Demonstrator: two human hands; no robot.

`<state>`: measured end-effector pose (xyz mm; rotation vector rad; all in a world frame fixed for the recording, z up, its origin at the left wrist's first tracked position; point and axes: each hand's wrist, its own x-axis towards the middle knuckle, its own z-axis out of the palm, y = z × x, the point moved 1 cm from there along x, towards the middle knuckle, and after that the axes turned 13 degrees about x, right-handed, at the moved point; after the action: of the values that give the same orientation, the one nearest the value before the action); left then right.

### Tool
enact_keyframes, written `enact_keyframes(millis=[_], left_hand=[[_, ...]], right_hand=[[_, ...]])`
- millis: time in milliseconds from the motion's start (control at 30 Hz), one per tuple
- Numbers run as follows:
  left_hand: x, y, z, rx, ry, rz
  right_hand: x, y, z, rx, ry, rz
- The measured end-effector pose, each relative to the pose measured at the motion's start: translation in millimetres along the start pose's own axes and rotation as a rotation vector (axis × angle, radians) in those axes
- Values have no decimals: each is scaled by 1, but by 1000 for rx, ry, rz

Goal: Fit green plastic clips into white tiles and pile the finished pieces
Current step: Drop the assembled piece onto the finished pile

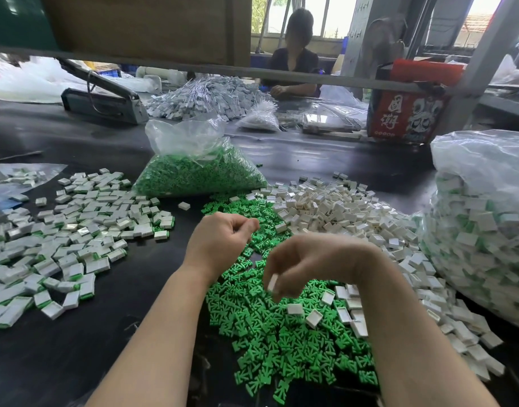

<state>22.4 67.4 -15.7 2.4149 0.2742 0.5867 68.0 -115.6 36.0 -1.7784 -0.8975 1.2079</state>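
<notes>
Black tabletop [152,289] carries green clips [281,342], white tiles [334,212].

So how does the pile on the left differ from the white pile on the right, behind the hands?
The left pile holds finished pieces, white tiles with green edges showing; the right pile is plain white tiles, many showing an open hollow. The left pile lies spread thin, mostly flat on the black table; the right pile is heaped thicker and jumbled, and runs into the loose green clips. Both are small white rectangular tiles of seemingly one size.
</notes>
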Motion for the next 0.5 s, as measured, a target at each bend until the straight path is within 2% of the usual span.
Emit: enact_keyframes(millis=[67,133,233,333,400,500], left_hand=[[-1,1,4,28,-10,-7],[-4,3,6,28,-30,-28],[-6,6,8,11,-75,-28],[-5,8,10,62,-151,21],[-3,10,11,126,-158,32],[-4,10,10,162,-168,29]], right_hand=[[-2,-7,4,-111,-127,26],[-3,-8,2,-131,-89,17],[-1,1,-9,-73,245,-50],[9,16,-17,-177,652,-82],[19,25,-16,-264,771,-79],[33,33,-11,-464,786,-56]])
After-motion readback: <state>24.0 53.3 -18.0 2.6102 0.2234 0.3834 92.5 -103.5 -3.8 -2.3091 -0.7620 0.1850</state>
